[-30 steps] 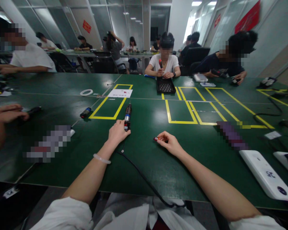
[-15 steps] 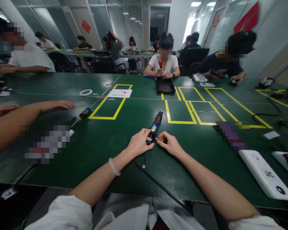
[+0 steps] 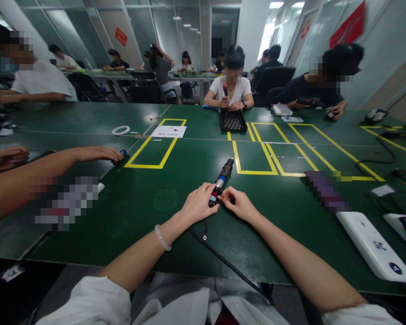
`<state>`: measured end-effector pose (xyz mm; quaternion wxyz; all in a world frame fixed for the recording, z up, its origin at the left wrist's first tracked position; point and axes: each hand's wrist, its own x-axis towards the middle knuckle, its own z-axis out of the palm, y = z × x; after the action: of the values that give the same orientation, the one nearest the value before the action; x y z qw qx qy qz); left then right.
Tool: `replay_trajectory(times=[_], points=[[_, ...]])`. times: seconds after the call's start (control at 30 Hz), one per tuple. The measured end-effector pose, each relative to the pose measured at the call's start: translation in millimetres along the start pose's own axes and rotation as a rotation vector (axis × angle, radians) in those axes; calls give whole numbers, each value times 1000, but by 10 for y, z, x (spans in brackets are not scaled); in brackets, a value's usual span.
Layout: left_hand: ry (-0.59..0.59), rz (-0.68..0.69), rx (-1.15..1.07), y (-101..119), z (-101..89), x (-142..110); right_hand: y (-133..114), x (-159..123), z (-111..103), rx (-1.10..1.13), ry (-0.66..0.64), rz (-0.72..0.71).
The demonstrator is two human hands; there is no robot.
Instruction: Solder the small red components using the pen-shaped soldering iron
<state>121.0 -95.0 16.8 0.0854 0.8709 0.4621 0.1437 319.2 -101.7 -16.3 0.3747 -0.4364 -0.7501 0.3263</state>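
My left hand (image 3: 199, 201) is closed around the rear of an electric screwdriver (image 3: 223, 178), whose silver-and-blue motor is exposed. Its black front end and thin metal tip point away from me, slightly right. At the tool's rear right side, my right hand (image 3: 239, 203) pinches a small red piece (image 3: 222, 197), too small to identify. Part of the tool's back end is hidden by my left fingers. A black cable (image 3: 225, 265) runs from beneath my left hand to the table's front edge, with a small ring terminal (image 3: 205, 237) lying beside it.
Yellow tape outlines (image 3: 257, 173) mark the green table (image 3: 176, 246). A white power bank (image 3: 375, 246) lies right, near a blurred dark phone-like object (image 3: 326, 192). A co-worker's hand (image 3: 101, 154) reaches in from the left. Opposite, a person works over a black tray (image 3: 233, 128).
The screwdriver's front end has shifted slightly right, and both my hands stay at its rear. The co-worker's hand on the left has moved right onto a blue-and-black part.
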Motion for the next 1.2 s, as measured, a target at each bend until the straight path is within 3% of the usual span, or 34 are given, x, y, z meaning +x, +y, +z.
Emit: replay_trajectory(times=[0.47, 0.77, 0.97, 1.2], points=[[61, -72, 115, 126, 73, 61, 51, 3, 6, 29, 33, 12], [52, -59, 192, 37, 21, 108, 56, -27, -32, 93, 24, 31], [61, -122, 268, -254, -84, 141, 22, -37, -82, 80, 10, 28], [19, -349, 298, -1006, -282, 131, 49, -41, -84, 80, 4, 34]])
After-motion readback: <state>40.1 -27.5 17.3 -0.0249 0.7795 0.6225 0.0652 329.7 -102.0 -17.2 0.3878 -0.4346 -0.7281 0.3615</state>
